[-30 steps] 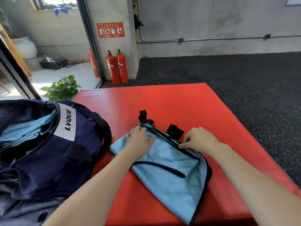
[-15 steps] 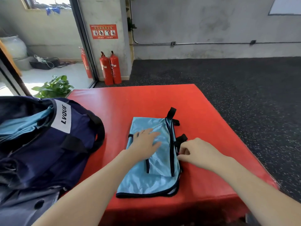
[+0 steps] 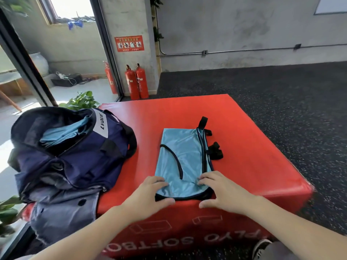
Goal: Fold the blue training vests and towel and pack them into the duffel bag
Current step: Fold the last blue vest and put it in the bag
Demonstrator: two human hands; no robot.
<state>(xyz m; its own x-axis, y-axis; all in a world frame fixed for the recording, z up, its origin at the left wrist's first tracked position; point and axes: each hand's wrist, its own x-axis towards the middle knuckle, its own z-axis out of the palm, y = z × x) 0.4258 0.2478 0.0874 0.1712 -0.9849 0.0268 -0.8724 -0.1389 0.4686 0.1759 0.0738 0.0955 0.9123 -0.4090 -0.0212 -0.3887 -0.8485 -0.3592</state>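
One light-blue piece already sits in the open duffel bag (image 3: 75, 147) to my left, and now my left hand (image 3: 150, 196) and right hand (image 3: 221, 190) pinch the near corners of this half-folded vest (image 3: 183, 162) on the red box (image 3: 262, 156), folding unfinished, packing left.

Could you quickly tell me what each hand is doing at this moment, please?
Left hand: pinches the near left corner of the folded blue vest.
Right hand: grips the vest's near right corner.
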